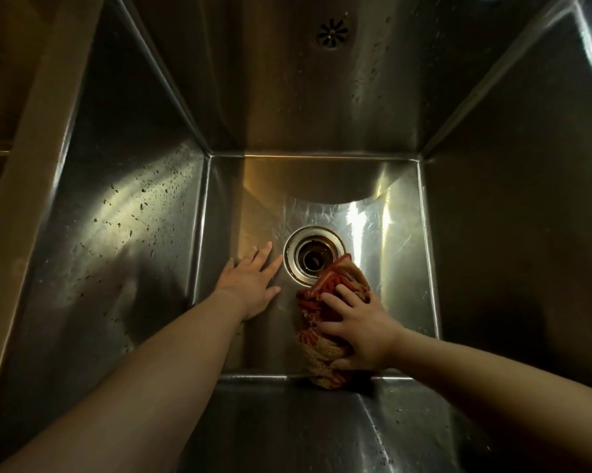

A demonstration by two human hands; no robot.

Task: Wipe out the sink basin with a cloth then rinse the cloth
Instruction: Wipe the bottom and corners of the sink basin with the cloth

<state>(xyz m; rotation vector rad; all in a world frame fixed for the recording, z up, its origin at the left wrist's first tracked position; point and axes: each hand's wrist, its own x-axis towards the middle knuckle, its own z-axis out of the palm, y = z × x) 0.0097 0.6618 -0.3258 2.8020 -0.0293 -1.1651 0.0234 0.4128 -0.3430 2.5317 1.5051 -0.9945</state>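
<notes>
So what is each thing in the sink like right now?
Sink: wet, droplets on its walls.
Drain: open, no plug, cloth at its rim.
Cloth: bunched up on the sink floor by the drain.
Left hand: flat on the sink floor, fingers straight.
Right hand: grips the cloth and presses it down.

This is looking like a kitchen washing-up spot, possibly a commercial one: a deep stainless-steel sink basin (509, 199) is filling the view, its straight walls dropping to a wide drain (314, 256), an overflow grille (332, 33) sitting high on the back wall, droplets (134, 206) clinging to the metal.
</notes>
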